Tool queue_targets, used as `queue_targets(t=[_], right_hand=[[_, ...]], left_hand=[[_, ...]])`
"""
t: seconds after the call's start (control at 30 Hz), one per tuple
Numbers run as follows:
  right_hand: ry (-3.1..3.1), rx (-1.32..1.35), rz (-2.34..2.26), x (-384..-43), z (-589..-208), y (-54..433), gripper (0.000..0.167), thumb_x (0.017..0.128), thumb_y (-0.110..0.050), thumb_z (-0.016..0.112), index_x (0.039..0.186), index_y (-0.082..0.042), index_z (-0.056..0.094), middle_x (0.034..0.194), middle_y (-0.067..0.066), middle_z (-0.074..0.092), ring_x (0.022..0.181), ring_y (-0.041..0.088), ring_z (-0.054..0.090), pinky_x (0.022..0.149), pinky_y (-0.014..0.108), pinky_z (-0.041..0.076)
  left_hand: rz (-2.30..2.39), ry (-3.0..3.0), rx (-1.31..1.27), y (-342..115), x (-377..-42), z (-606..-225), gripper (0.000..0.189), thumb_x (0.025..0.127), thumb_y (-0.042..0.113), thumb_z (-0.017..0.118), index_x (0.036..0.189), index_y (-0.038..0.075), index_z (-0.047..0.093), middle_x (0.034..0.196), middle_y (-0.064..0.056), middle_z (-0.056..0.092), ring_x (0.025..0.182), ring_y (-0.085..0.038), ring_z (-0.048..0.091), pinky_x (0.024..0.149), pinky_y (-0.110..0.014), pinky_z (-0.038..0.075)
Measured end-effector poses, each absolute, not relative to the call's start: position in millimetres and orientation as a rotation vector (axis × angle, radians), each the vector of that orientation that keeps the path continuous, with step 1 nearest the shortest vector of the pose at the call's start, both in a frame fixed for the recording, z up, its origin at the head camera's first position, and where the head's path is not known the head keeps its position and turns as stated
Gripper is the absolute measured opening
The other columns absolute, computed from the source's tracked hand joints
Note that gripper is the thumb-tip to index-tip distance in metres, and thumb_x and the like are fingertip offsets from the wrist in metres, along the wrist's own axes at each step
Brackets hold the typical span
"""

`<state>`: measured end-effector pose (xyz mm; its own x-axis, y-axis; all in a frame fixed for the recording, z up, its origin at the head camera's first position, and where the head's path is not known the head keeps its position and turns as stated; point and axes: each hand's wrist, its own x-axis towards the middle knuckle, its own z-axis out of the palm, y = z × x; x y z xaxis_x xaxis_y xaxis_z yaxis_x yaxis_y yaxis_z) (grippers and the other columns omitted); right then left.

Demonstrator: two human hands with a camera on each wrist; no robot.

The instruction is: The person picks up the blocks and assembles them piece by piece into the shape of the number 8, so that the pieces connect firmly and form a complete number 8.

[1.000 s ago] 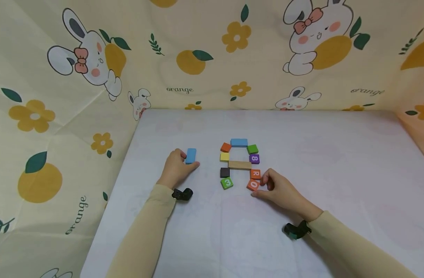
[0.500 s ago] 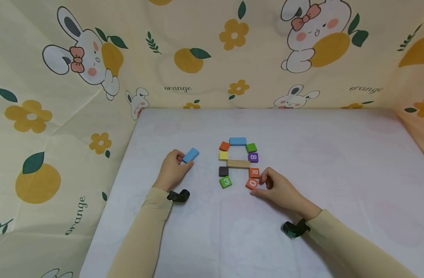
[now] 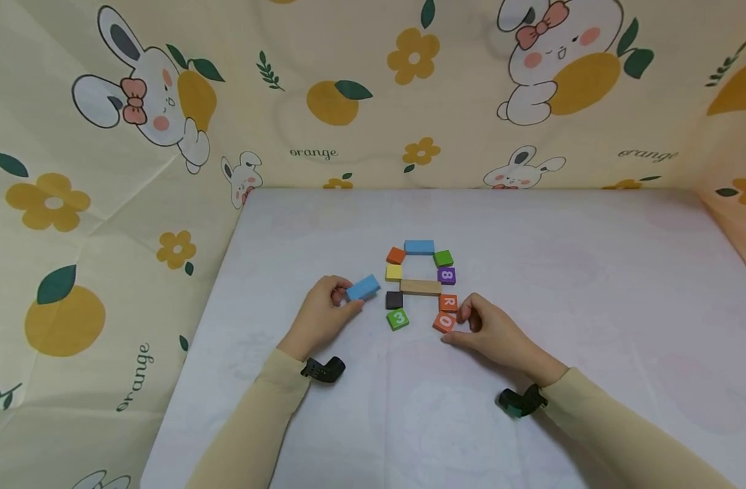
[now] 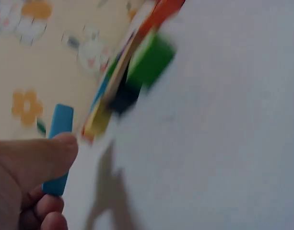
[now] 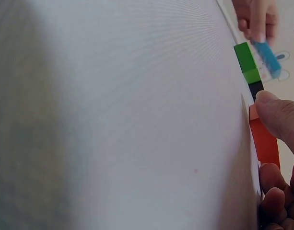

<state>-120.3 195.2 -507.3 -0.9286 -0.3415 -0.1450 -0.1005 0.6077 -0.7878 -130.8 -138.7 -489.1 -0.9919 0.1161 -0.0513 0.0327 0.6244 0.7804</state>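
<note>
My left hand (image 3: 324, 309) pinches a blue rectangular block (image 3: 363, 287) between thumb and fingers, just left of an arrangement of blocks. In the left wrist view the blue block (image 4: 62, 122) is held off the table, with a shadow below. My right hand (image 3: 498, 333) pinches the orange block marked 0 (image 3: 444, 322) at the lower right of the arrangement, thumb at its near corner, fingers at its right. Above it lies an orange block marked R (image 3: 448, 303). In the right wrist view the thumb (image 5: 281, 115) hides part of the orange blocks.
The arrangement also has a blue bar (image 3: 419, 247) on top, a wooden bar (image 3: 420, 287) across its middle, and small orange, yellow (image 3: 394, 272), black (image 3: 394, 300), green (image 3: 398, 319) and purple (image 3: 446, 276) blocks at the sides. A white cloth covers the table; printed cloth hangs behind.
My left hand has lifted the blue block, turned it from upright to slanted, and carried it right towards the arrangement. The right hand has stayed at the orange 0 block.
</note>
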Motion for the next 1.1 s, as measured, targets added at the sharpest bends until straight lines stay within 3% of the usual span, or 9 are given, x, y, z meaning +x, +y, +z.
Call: queue_targets(t=[0.33, 0.47, 0.6, 1.1], right_hand=[[2.555, -0.389, -1.234, -119, -508, 194, 0.051, 0.073, -0.044, 0.083, 0.097, -0.015, 0.049, 0.08, 0.005, 0.047, 0.074, 0.021, 0.045, 0.06, 0.031, 0.036], [2.569, -0.415, -1.232, -120, -509, 194, 0.052, 0.072, -0.044, 0.084, 0.096, -0.014, 0.049, 0.078, 0.004, 0.046, 0.073, 0.021, 0.045, 0.06, 0.03, 0.036], [2.568, -0.417, -1.232, -120, -508, 194, 0.052, 0.072, -0.043, 0.084, 0.096, -0.014, 0.049, 0.078, 0.004, 0.045, 0.073, 0.021, 0.045, 0.06, 0.03, 0.036], [2.529, -0.429, -1.234, -117, -507, 193, 0.051, 0.073, -0.041, 0.084, 0.097, -0.014, 0.048, 0.08, 0.005, 0.046, 0.075, 0.021, 0.045, 0.06, 0.029, 0.036]], left_hand=[[1.085, 2.711, 0.586, -90, -107, -484, 0.036, 0.084, 0.032, 0.076, 0.113, 0.016, 0.062, 0.105, 0.005, 0.052, 0.096, -0.015, 0.049, 0.083, -0.029, 0.045], [1.033, 2.695, 0.627, -81, -106, -488, 0.034, 0.083, 0.037, 0.077, 0.11, 0.021, 0.064, 0.105, 0.007, 0.045, 0.101, -0.012, 0.043, 0.088, -0.028, 0.042], [0.993, 2.689, 0.631, -76, -108, -491, 0.033, 0.082, 0.04, 0.077, 0.106, 0.024, 0.063, 0.104, 0.007, 0.041, 0.098, -0.011, 0.04, 0.083, -0.027, 0.041], [0.891, 2.702, 0.674, -73, -109, -498, 0.032, 0.079, 0.04, 0.08, 0.104, 0.025, 0.065, 0.102, 0.006, 0.037, 0.098, -0.013, 0.038, 0.08, -0.027, 0.039]])
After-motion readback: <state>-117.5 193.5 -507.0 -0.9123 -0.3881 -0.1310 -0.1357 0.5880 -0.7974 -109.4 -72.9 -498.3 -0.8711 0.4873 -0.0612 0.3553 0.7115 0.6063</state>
